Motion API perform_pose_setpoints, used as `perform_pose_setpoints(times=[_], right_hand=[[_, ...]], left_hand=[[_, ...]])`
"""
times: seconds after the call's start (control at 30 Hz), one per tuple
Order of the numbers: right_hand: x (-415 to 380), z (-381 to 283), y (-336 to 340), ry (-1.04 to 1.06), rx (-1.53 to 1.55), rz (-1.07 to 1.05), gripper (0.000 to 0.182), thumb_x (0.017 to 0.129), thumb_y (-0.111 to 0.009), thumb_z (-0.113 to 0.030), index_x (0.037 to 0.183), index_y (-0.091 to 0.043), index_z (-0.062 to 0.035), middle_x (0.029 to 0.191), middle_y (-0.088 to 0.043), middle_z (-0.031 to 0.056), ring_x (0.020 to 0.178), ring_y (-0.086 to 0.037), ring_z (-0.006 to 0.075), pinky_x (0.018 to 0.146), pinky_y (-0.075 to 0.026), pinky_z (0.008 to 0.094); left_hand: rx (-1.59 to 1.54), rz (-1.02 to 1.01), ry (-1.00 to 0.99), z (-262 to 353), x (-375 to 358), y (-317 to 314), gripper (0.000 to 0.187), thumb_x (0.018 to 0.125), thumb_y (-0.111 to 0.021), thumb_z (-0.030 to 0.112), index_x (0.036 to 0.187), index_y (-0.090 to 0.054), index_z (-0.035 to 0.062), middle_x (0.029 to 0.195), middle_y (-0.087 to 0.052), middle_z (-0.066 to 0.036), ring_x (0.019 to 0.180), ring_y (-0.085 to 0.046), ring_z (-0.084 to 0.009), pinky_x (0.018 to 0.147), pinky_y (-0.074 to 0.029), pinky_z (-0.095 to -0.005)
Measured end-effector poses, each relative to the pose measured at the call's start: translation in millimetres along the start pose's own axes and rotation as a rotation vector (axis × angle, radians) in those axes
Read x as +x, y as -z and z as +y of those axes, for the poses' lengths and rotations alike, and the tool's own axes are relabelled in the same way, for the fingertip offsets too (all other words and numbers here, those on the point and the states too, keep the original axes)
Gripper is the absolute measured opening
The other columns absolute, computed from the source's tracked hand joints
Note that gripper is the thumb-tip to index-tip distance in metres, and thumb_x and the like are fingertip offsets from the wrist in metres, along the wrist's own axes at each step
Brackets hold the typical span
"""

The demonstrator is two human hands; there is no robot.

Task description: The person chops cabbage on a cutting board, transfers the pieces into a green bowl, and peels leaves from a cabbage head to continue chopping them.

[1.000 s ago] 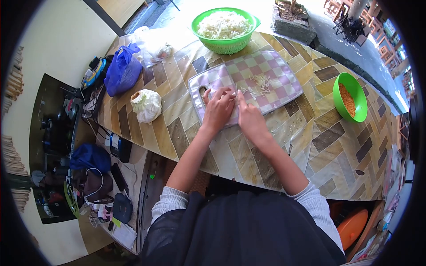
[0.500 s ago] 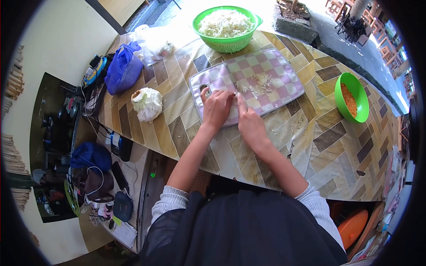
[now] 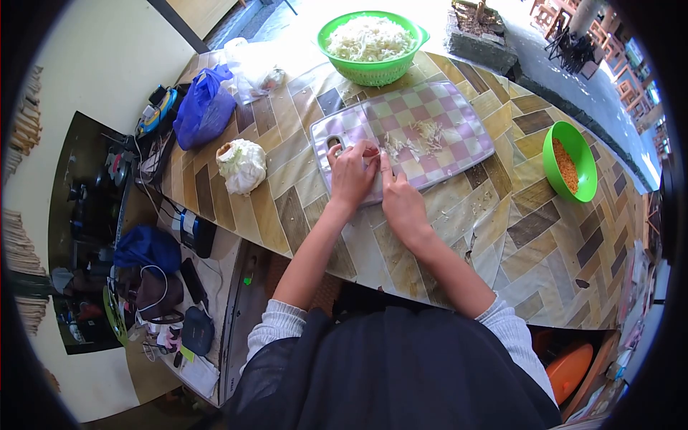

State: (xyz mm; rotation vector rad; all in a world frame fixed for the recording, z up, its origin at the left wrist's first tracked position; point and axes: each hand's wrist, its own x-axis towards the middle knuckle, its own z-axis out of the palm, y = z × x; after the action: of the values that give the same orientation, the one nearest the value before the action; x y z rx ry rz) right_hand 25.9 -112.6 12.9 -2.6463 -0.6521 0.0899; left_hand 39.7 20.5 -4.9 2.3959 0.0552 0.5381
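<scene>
A pink-and-white checkered cutting board (image 3: 459, 122) lies on the patterned tabletop, with pale shredded pieces (image 3: 428, 136) scattered over its middle. At the board's near edge my left hand (image 3: 350, 173) presses down with bent fingers closed together; what they hold is too small to name. Close beside it, my right hand (image 3: 403, 208) is closed with the index finger pointing forward along something thin, mostly hidden under the hand. Behind the board stands a green colander (image 3: 373, 70) heaped with pale shreds (image 3: 369, 39).
A whitish cabbage-like head (image 3: 241, 168) and a blue plastic bag (image 3: 205, 118) are at left, with a clear bag (image 3: 247, 79) behind. A green bowl (image 3: 589, 168) with orange bits stands at right. An orange round object (image 3: 571, 371) is below the table.
The whole view has shifted slightly, moving the tabletop things a little to the right. Both hands remain close together at the board, with only small finger movement.
</scene>
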Motion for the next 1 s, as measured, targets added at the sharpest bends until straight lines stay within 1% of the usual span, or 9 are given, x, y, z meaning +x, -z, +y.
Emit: perform_pose_setpoints(times=[0.1, 0.2, 0.3, 0.37, 0.47, 0.5, 0.6, 0.8, 1.0], right_hand=[[12, 14, -2, 0.049, 0.077, 0.038, 0.057, 0.089, -0.044, -0.001, 0.144, -0.032, 0.0014, 0.088, -0.063, 0.0286, 0.08, -0.064, 0.0421, 0.072, -0.053, 0.0464], [14, 38, 12, 0.103, 0.174, 0.071, 0.056, 0.09, -0.05, -0.005, 0.144, -0.035, 0.0007, 0.085, -0.064, 0.0272, 0.078, -0.067, 0.0395, 0.07, -0.055, 0.0451], [9, 49, 33, 0.026, 0.358, 0.112, 0.048, 0.093, -0.05, -0.009, 0.139, -0.041, 0.0021, 0.08, -0.063, 0.0293, 0.078, -0.064, 0.043, 0.069, -0.05, 0.0485], [10, 58, 33, 0.051, 0.438, 0.159, 0.046, 0.093, -0.05, -0.01, 0.137, -0.043, 0.0026, 0.081, -0.062, 0.0307, 0.078, -0.063, 0.0445, 0.069, -0.048, 0.0496], [6, 59, 37, 0.041, 0.496, 0.162, 0.045, 0.093, -0.051, -0.01, 0.136, -0.045, 0.0022, 0.081, -0.062, 0.0308, 0.078, -0.062, 0.0458, 0.069, -0.046, 0.0506], [4, 56, 40, 0.03, 0.506, 0.15, 0.044, 0.093, -0.051, -0.01, 0.136, -0.046, 0.0019, 0.082, -0.062, 0.0305, 0.078, -0.061, 0.0461, 0.069, -0.046, 0.0508], [-4, 44, 47, -0.004, 0.477, 0.045, 0.045, 0.094, -0.05, -0.011, 0.137, -0.045, 0.0005, 0.084, -0.062, 0.0309, 0.079, -0.061, 0.0459, 0.07, -0.046, 0.0509], [-9, 38, 37, 0.089, 0.39, 0.103, 0.046, 0.096, -0.047, -0.012, 0.14, -0.041, -0.0015, 0.089, -0.062, 0.0299, 0.081, -0.062, 0.044, 0.073, -0.049, 0.0497], [-11, 30, 28, 0.06, 0.15, 0.063, 0.049, 0.097, -0.045, -0.013, 0.144, -0.036, -0.0032, 0.089, -0.063, 0.0266, 0.079, -0.065, 0.0421, 0.071, -0.053, 0.0481]], left_hand=[[-0.006, 0.02, -0.015, -1, -3, -2, 0.014, 0.084, -0.067, 0.015, 0.095, -0.063, 0.0073, 0.09, -0.071, -0.007, 0.09, -0.067, -0.0219, 0.103, -0.029, -0.0458], [-0.034, 0.007, -0.026, 1, 0, -4, 0.014, 0.084, -0.067, 0.015, 0.096, -0.063, 0.0067, 0.09, -0.071, -0.008, 0.09, -0.068, -0.0225, 0.104, -0.03, -0.0465], [-0.102, -0.012, -0.013, 6, 5, -11, 0.014, 0.085, -0.067, 0.015, 0.096, -0.064, 0.0063, 0.09, -0.071, -0.008, 0.089, -0.068, -0.0224, 0.105, -0.03, -0.0471], [-0.139, -0.035, -0.009, 10, 10, -17, 0.013, 0.086, -0.067, 0.016, 0.094, -0.066, 0.0068, 0.09, -0.07, -0.007, 0.09, -0.067, -0.0216, 0.105, -0.03, -0.0477], [-0.03, 0.008, -0.071, 10, 13, -17, 0.012, 0.087, -0.066, 0.019, 0.091, -0.068, 0.0082, 0.09, -0.069, -0.006, 0.091, -0.066, -0.0203, 0.103, -0.03, -0.0487], [-0.02, -0.006, -0.048, 10, 13, -16, 0.011, 0.087, -0.066, 0.019, 0.09, -0.069, 0.0089, 0.09, -0.069, -0.005, 0.091, -0.065, -0.0201, 0.102, -0.029, -0.0488], [0.018, -0.044, 0.0, 11, 11, -12, 0.011, 0.087, -0.065, 0.02, 0.089, -0.071, 0.0107, 0.09, -0.067, -0.004, 0.091, -0.064, -0.0199, 0.102, -0.027, -0.0485], [0.112, -0.011, -0.026, 13, 11, -13, 0.011, 0.085, -0.065, 0.021, 0.087, -0.071, 0.012, 0.089, -0.066, -0.003, 0.094, -0.062, -0.02, 0.102, -0.025, -0.0469], [0.105, 0.014, -0.02, 10, 11, -15, 0.012, 0.084, -0.068, 0.022, 0.087, -0.072, 0.0118, 0.09, -0.069, -0.003, 0.09, -0.064, -0.0204, 0.101, -0.025, -0.0484]])
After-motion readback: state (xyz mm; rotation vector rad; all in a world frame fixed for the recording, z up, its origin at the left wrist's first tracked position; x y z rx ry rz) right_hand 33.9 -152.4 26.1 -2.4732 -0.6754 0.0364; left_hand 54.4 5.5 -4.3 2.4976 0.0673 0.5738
